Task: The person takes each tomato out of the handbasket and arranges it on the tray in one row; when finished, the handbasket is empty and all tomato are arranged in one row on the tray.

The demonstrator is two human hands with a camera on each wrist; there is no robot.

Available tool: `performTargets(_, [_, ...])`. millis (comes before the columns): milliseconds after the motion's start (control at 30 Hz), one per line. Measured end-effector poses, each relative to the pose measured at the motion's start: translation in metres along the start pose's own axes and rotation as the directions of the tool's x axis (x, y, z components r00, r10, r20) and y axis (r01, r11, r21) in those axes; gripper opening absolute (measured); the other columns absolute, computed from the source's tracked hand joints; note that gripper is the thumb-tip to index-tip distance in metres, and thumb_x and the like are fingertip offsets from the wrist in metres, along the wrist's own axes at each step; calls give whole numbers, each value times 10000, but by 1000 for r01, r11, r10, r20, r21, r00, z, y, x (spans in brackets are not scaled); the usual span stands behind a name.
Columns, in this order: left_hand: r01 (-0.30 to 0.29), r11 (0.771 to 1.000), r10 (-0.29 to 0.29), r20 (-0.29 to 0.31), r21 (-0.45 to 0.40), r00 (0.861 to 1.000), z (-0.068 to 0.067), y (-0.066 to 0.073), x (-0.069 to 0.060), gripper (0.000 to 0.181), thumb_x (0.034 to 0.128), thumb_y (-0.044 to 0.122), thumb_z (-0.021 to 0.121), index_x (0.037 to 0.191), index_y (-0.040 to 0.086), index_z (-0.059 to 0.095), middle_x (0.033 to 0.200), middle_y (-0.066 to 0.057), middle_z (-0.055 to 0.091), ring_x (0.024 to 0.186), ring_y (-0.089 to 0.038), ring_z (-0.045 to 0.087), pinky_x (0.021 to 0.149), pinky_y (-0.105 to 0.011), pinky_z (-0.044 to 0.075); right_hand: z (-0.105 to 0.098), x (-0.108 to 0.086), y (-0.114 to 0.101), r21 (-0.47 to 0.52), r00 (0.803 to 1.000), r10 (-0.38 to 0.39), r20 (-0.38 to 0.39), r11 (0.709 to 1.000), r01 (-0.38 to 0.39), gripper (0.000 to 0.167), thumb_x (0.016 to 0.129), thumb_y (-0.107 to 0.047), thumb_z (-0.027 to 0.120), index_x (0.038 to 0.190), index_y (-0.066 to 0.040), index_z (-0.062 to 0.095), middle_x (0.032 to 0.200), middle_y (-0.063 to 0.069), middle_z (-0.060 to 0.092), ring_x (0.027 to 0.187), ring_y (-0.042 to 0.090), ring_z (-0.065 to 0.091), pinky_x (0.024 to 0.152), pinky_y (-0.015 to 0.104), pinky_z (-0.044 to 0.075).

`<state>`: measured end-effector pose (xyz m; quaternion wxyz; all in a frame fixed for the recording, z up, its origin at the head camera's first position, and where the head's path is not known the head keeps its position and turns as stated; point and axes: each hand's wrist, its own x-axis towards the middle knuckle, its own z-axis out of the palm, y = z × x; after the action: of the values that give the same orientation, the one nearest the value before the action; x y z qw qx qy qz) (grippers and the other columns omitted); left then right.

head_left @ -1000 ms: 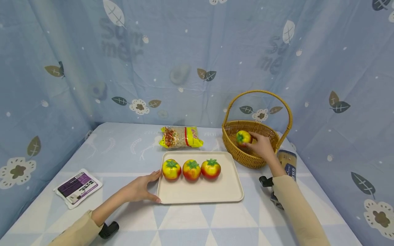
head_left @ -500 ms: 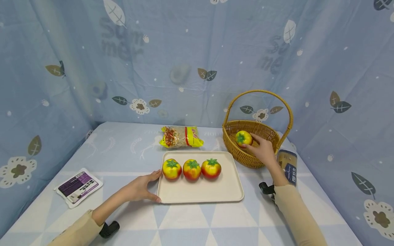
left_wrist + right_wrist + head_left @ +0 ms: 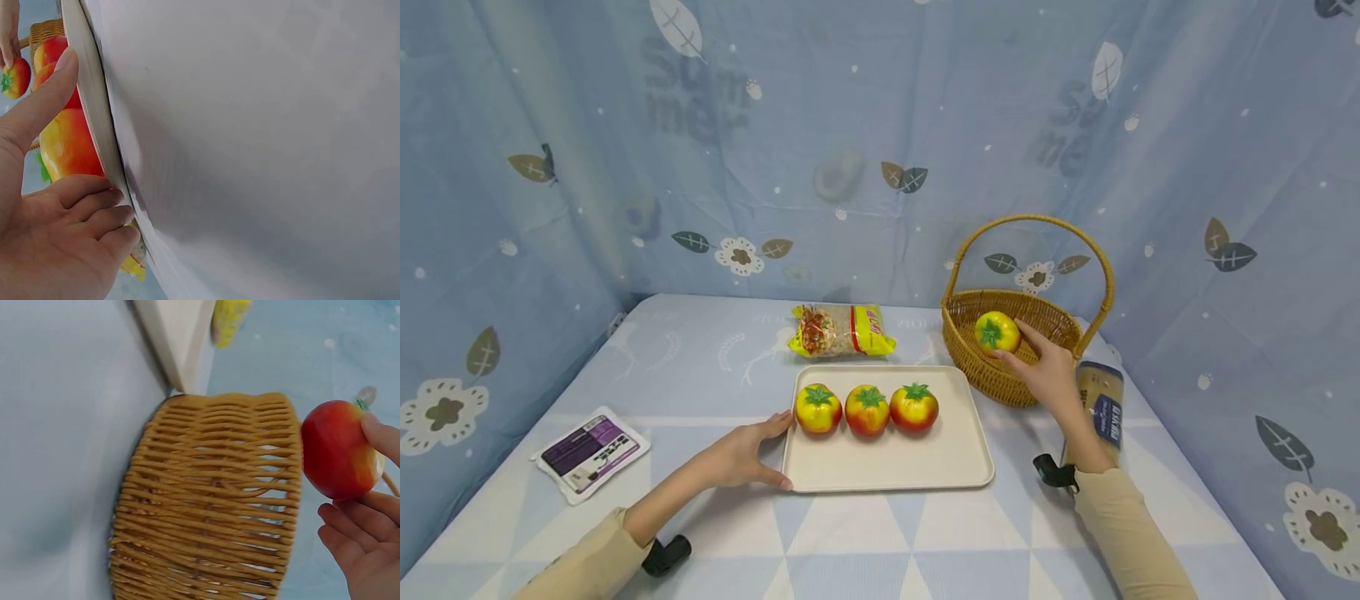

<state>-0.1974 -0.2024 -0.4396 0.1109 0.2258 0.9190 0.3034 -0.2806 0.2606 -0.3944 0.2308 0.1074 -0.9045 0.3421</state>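
Note:
My right hand (image 3: pixel 1047 367) pinches a red-and-yellow tomato (image 3: pixel 997 333) with a green leafy top. In the right wrist view, this tomato (image 3: pixel 339 450) is level with the rim of the wicker basket (image 3: pixel 206 506), thumb on one side and fingers on the other. Three similar tomatoes, the middle one (image 3: pixel 867 412) among them, sit in a row on the cream tray (image 3: pixel 880 471). At the tray's left edge is my left hand (image 3: pixel 741 457), thumb and fingers spread. Its fingertips touch the rim of the tray (image 3: pixel 94 94) in the left wrist view.
The basket (image 3: pixel 992 379) has a tall arched handle at the table's back right. Behind the tray lies a yellow-ended food bag (image 3: pixel 838 332). A purple-and-white packet (image 3: pixel 591 454) lies at left. Partly hidden by my right arm is a brown package (image 3: pixel 1101 400).
My right hand has lifted the tomato a little higher within the basket's opening, so it looks slightly larger. The left hand and the tray have stayed in place.

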Motion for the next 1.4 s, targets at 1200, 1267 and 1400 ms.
performTargets(1200, [9,1000,-9,5,-10,1000,-1,0,3,1039,651,400,874,1434,-69,378,1506,-244,303,1375,-432,285,1095,-559,272,19,-50,-8,105,982,-39,183,994,20,622,828,-380,751,1343,-78,576,1255,163,625,1100,355,617,865,495,531])
performTargets(1267, [9,1000,-9,3,-7,1000,-1,-1,4,1041,652,407,872,1434,-68,377,1505,-247,301,1374,-435,285,1094,-561,272,22,-54,-6,122,976,-17,217,992,-10,637,827,-398,748,1347,-77,571,1250,159,630,1117,354,608,886,495,521])
performTargets(1400, [12,1000,-12,1,-12,1000,0,-1,3,1045,647,409,874,1433,-68,378,1505,-247,298,1373,-436,286,1094,-559,274,27,-59,-2,127,955,15,295,990,-55,646,837,-425,729,1350,-70,564,1269,165,616,1172,354,573,940,479,491])
